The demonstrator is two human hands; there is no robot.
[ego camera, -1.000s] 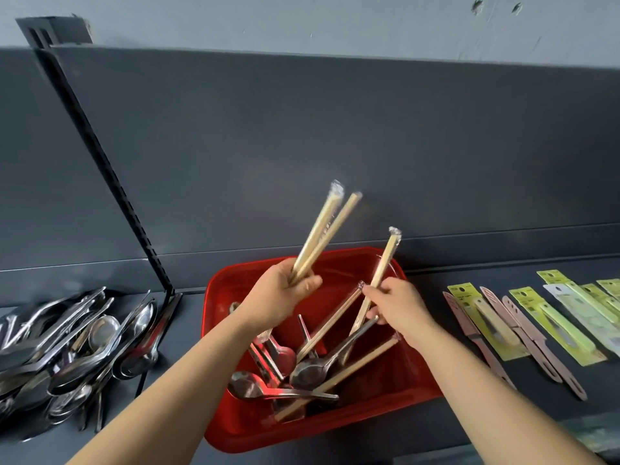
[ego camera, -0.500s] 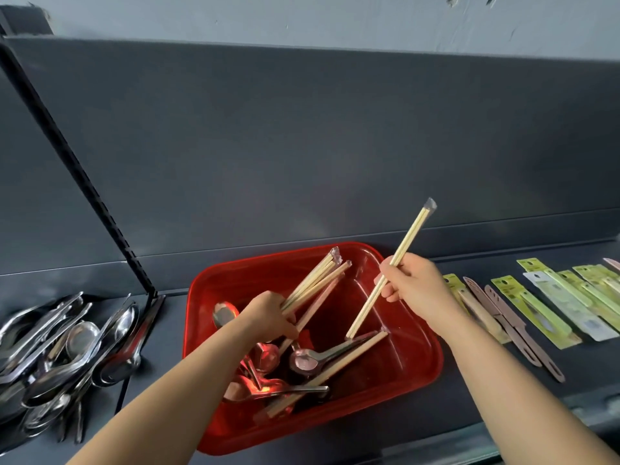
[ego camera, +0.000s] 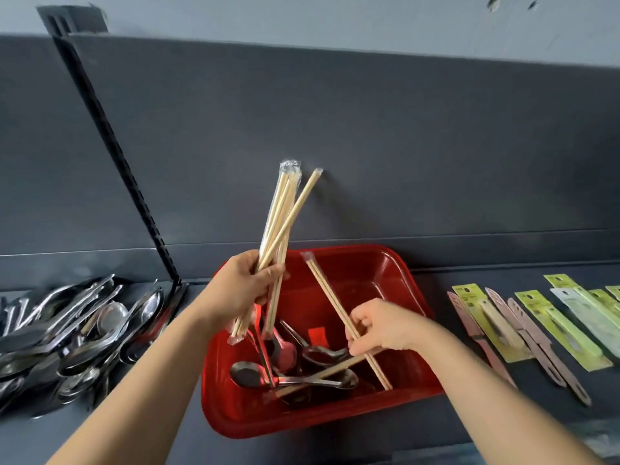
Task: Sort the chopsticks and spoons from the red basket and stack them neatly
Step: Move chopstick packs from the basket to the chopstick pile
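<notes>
From the head camera, the red basket [ego camera: 396,283] sits at lower centre of the frame on a dark grey shelf [ego camera: 469,290], glossy plastic with rounded corners. The left hand [ego camera: 243,285] is clenched around a bundle of pale wooden chopsticks [ego camera: 280,226], each pair in clear wrap (the crinkled ends catch the light), fanning up toward the middle of the frame. The right hand [ego camera: 382,327], low and right of centre, pinches one wrapped pair [ego camera: 330,297] slanting across the basket. Inside lie several steel spoons [ego camera: 302,367] and another chopstick pair [ego camera: 327,372] lying on top of them. A heap of sorted spoons [ego camera: 73,330] fills the lower left; packaged peelers [ego camera: 536,327] line the right.
</notes>
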